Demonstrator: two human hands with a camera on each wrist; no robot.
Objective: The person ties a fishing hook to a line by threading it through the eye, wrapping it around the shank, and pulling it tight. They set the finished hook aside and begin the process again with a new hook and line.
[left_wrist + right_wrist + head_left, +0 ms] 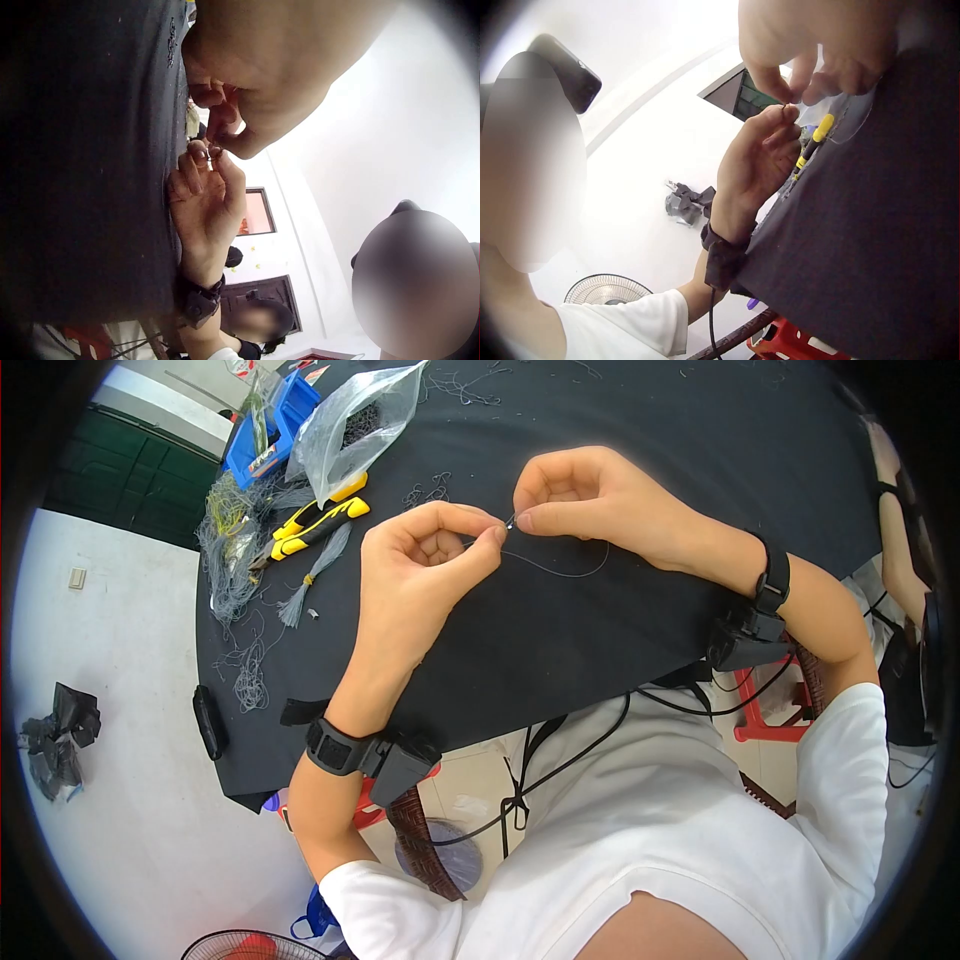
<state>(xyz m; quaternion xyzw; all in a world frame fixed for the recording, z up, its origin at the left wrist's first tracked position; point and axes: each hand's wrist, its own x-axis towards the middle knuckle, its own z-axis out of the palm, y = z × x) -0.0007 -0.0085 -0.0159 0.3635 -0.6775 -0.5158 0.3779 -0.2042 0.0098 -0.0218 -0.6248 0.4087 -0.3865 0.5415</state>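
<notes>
Over the dark-covered table (600, 630), both hands meet almost fingertip to fingertip in the head view. My left hand (415, 575) pinches a thin grey line between thumb and index finger. From the right, my right hand (605, 495) pinches at a small shiny piece (510, 524) on the line, its other fingers curled in. A slack loop of the thin line (565, 574) hangs below the right hand. Both wrist views show the fingertips close together, with the tiny piece mostly hidden; I cannot tell its exact kind.
Yellow-and-black pliers (318, 530) lie left of the hands, beside a tied bundle of grey strands (318, 572) and tangled line (228, 540). Behind them are a clear plastic bag (385, 410) and a blue bin (290, 410). Another person's arm (898, 550) shows at far right.
</notes>
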